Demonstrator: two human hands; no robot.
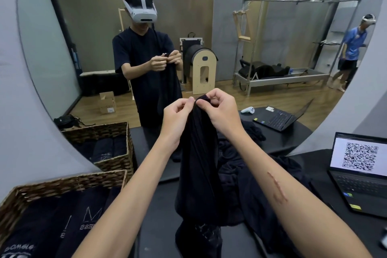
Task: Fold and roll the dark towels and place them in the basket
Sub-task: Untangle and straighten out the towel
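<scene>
A dark towel (196,165) is held up above the table (159,211), pinched at its top edge by the left hand (178,109) and right hand (217,107) so it hangs straight, probably for folding. Rolled towels are already packed in the basket (62,182).

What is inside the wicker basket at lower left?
The basket holds dark rolled towels lying side by side, some showing pale lettering. How many layers lie beneath is hidden, and the frame edge cuts off its near side.

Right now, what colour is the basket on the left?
Brown woven wicker basket, seen in the head view.
</scene>
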